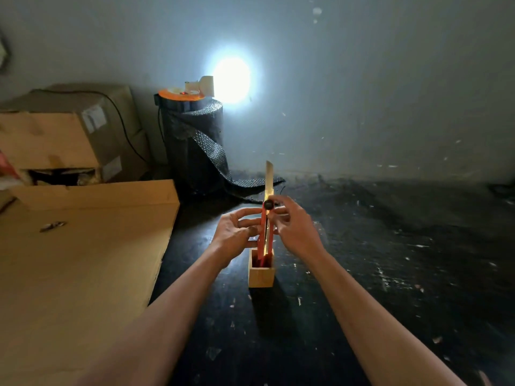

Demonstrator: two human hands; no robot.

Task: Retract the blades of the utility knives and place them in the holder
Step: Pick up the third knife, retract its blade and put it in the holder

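Knife (264, 232) position: the red utility knife stands nearly upright between the two hands, its long axis vertical with a slight lean. Its lower end sits inside the wooden holder (261, 274), and its blade (269, 178) points straight up, extended well above both hands. A black round knob (268, 204) sits on the knife body at the level of the fingertips.

The left hand (234, 235) is on the left side of the knife, fingers curled and closed against the red body at mid-height. The right hand (295, 229) is on the right side, thumb and forefinger pinched together at the black knob, remaining fingers loosely bent behind the body. Both hands grip the same knife.

The holder is a small open-topped square box of pale wood. It stands on the dark, scuffed worktop (362, 274) directly below the hands, between the two forearms. Dark red shows inside its opening around the knife's base; whether a second knife is in there cannot be told.

To the left of the left hand lies a large flat cardboard sheet (83, 260), with cardboard boxes (69, 135) beyond it. Beyond the hands, against the wall, stands a black roll of bubble wrap (195, 140) with an orange reel (181, 94) on top. A bright lamp (231, 79) glares behind it.
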